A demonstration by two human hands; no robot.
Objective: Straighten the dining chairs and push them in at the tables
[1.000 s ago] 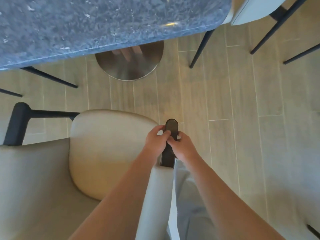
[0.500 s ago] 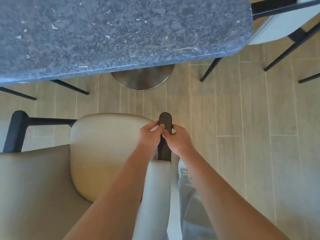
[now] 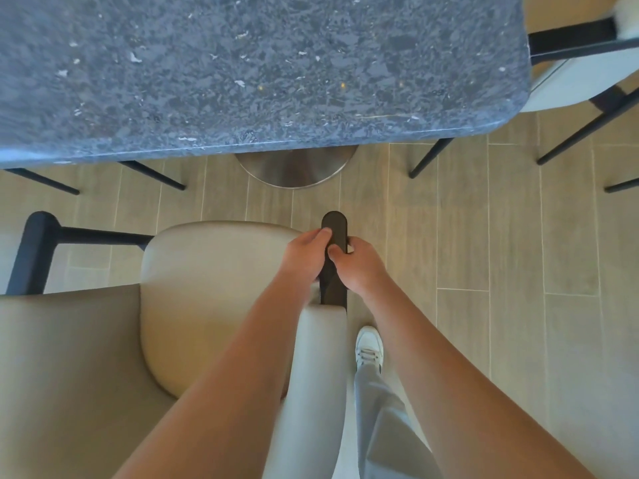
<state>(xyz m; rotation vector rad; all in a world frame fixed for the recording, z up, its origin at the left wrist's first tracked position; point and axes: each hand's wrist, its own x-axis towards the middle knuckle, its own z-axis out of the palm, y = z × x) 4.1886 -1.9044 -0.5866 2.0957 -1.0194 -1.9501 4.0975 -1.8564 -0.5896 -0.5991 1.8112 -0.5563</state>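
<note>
A beige upholstered dining chair (image 3: 207,299) with black armrests stands below me, its seat facing the dark speckled stone table (image 3: 262,74). A strip of floor lies between the seat's front edge and the table's near edge. My left hand (image 3: 304,254) and my right hand (image 3: 356,264) both grip the chair's right black armrest (image 3: 334,226), one from each side, thumbs on top. The left armrest (image 3: 34,250) is free.
The table's round metal base (image 3: 294,171) sits on the wood-look floor just ahead of the chair. Another pale chair (image 3: 584,81) with black legs stands at the table's right end. Black chair legs (image 3: 152,174) show under the table at left. My white shoe (image 3: 369,345) is beside the chair.
The chair and my hands have moved forward toward the table. The table edge now covers more of the metal base, and my right shoe has come into view.
</note>
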